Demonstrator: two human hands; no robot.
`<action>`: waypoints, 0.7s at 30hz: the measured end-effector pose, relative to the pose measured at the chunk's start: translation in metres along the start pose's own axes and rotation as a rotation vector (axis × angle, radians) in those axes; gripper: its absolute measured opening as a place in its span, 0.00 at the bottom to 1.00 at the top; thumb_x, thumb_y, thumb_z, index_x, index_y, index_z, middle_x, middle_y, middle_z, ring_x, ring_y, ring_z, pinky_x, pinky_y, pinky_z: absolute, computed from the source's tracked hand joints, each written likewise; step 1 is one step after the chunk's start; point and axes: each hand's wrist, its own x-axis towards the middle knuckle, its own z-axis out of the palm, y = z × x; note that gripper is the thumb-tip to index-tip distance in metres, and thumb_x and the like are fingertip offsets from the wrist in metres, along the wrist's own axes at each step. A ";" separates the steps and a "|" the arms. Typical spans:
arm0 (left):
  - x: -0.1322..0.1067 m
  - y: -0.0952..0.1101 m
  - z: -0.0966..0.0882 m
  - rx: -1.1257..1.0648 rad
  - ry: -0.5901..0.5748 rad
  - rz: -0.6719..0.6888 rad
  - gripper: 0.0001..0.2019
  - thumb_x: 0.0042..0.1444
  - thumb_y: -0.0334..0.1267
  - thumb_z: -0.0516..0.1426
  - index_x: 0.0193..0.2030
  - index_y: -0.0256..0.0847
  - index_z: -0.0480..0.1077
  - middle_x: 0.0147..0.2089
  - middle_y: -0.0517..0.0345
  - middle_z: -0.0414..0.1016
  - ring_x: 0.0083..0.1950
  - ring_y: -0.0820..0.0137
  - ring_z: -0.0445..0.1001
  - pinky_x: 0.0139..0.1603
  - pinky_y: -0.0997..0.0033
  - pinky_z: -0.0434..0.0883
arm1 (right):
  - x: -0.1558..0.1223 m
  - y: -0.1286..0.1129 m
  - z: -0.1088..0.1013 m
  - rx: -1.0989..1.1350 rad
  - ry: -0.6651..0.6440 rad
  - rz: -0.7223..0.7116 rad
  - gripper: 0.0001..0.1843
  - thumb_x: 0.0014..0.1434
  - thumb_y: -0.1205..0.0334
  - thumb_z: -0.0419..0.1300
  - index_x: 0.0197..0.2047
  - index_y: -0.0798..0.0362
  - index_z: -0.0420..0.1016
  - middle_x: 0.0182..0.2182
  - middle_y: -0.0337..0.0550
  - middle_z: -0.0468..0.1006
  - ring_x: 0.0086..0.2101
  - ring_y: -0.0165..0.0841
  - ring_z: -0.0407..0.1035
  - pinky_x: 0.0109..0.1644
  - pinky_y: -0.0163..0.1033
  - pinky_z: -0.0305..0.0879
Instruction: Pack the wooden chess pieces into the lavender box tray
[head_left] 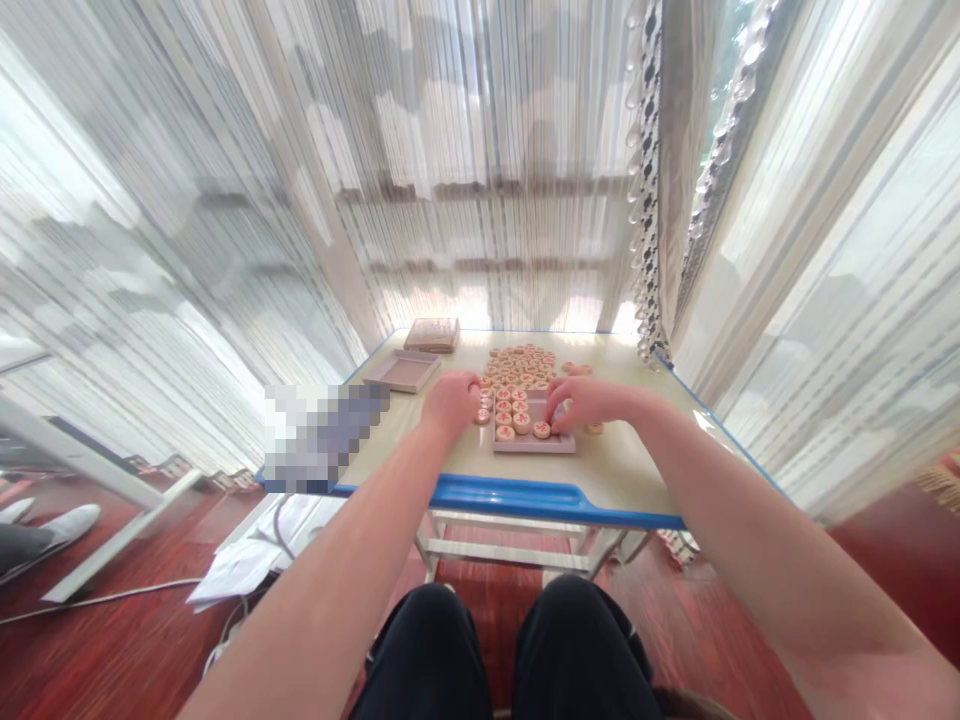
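Note:
A shallow box stands on the table in front of me. Rows of round Chinese chess pieces with red characters lie in its left part. Inside the box my right hand pinches a Chinese chess piece near the front wall, thumb and finger at its right edge. Just left of the box, my left hand is closed, fingers curled down beside a short column of pieces. What its fingertips grip is hidden. Behind the box spreads a loose heap of pieces.
An open, shallow box lid lies at the left, with a closed flat box behind it. The table has a raised blue front edge. A few pieces lie right of the heap. Curtains hang behind.

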 end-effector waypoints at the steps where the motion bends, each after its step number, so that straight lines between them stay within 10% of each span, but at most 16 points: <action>1: -0.002 0.000 0.001 -0.006 0.027 -0.010 0.14 0.52 0.32 0.46 0.31 0.41 0.74 0.35 0.55 0.76 0.43 0.66 0.70 0.46 0.69 0.66 | 0.000 -0.001 0.000 0.001 0.005 0.001 0.11 0.45 0.54 0.61 0.33 0.43 0.80 0.42 0.39 0.74 0.46 0.41 0.63 0.50 0.41 0.60; 21: -0.004 -0.004 0.002 -0.169 0.122 -0.180 0.08 0.50 0.33 0.49 0.31 0.42 0.70 0.27 0.59 0.73 0.32 0.70 0.70 0.34 0.72 0.64 | -0.001 -0.006 0.003 0.149 -0.020 -0.050 0.12 0.45 0.57 0.61 0.36 0.43 0.79 0.40 0.37 0.75 0.46 0.37 0.65 0.48 0.35 0.62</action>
